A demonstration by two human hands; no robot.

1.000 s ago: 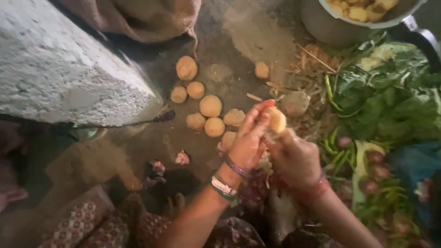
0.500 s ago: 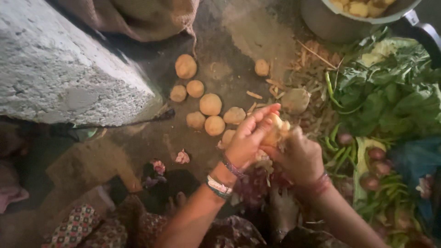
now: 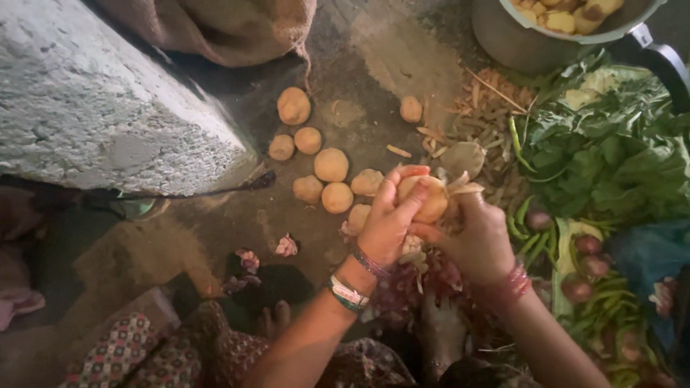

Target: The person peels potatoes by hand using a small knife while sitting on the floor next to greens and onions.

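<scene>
Potato (image 3: 424, 197), half peeled, clasped by left hand (image 3: 384, 226) and right hand (image 3: 478, 241) beside the floor pile (image 3: 330, 165); best peeled turning steadily, fingers firm.

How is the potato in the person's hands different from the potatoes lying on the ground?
The potato in the hands is held up between the left hand and the right hand; the potatoes on the ground lie loose in a scattered group. The held potato has strips of peel curling off it, while the ground ones show whole, dusty skins. The held one looks paler and yellower where it is bare. Both are roundish and of similar size.
</scene>
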